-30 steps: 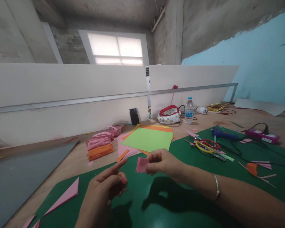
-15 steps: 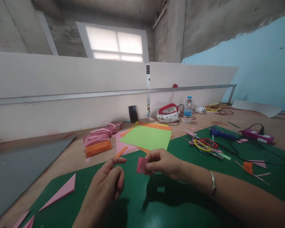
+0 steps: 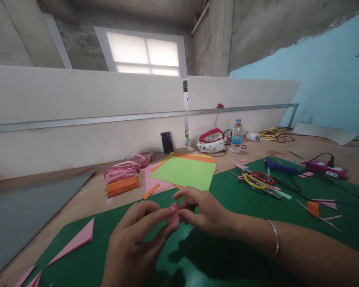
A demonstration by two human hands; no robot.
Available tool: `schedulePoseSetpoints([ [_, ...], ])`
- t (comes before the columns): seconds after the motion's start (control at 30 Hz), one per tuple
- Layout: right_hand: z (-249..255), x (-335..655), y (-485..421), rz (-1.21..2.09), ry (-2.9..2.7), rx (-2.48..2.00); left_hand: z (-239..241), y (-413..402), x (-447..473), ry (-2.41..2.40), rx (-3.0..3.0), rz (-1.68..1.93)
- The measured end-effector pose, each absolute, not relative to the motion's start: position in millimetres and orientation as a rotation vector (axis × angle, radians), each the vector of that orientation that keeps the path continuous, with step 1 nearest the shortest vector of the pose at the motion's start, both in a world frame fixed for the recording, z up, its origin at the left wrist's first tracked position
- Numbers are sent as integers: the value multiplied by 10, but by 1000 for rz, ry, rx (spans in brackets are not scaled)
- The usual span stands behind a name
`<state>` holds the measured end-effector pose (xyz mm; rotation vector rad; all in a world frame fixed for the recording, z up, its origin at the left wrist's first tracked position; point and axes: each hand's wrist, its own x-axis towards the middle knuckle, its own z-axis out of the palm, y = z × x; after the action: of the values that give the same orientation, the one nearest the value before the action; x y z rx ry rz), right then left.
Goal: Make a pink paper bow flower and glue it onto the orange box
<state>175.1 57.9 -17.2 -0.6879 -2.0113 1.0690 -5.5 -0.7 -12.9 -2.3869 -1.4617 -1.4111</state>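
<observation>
While L grip (image 3: 137,234) is pinching pink paper (image 3: 174,215) over green mat (image 3: 224,189), toward worktop's (image 3: 354,154) near edge, R grip (image 3: 202,211) is touching it, part-curled; can't tell if holding. Uneven pressure b/w grips could be skewing folds.

A person's two bare hands meet above a green mat (image 3: 227,255): the left hand (image 3: 140,231) pinches a small folded pink paper (image 3: 174,214), and the right hand's (image 3: 202,209) fingers are at its right edge. Beyond lie lime-green paper (image 3: 185,171) and pink and orange bundles (image 3: 122,183); scissors with yellow and red handles (image 3: 259,181) rest to the right.
</observation>
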Motion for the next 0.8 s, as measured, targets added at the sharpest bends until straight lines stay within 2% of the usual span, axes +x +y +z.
schedulePoseSetpoints([
  [0.17,-216,1748,561,680,-2237,-663,-214,69,-63,-1215,-2445,-1069],
  [0.33,-257,1733,498,579,-2285,-638,-151,54,-51,-1208,-2536,-1127],
  [0.43,-234,1739,476,730,-2197,-623,-91,-21,-11,-1375,-2549,-1177],
  [0.57,-209,1719,492,1393,-1881,-647,-68,-100,49,-1422,-2391,-1234],
  [0.63,-225,1697,511,1579,-1762,-650,-74,-97,64,-1456,-2390,-1212],
  [0.8,-263,1681,541,1439,-1804,-608,-74,-27,49,-1698,-2519,-1274],
])
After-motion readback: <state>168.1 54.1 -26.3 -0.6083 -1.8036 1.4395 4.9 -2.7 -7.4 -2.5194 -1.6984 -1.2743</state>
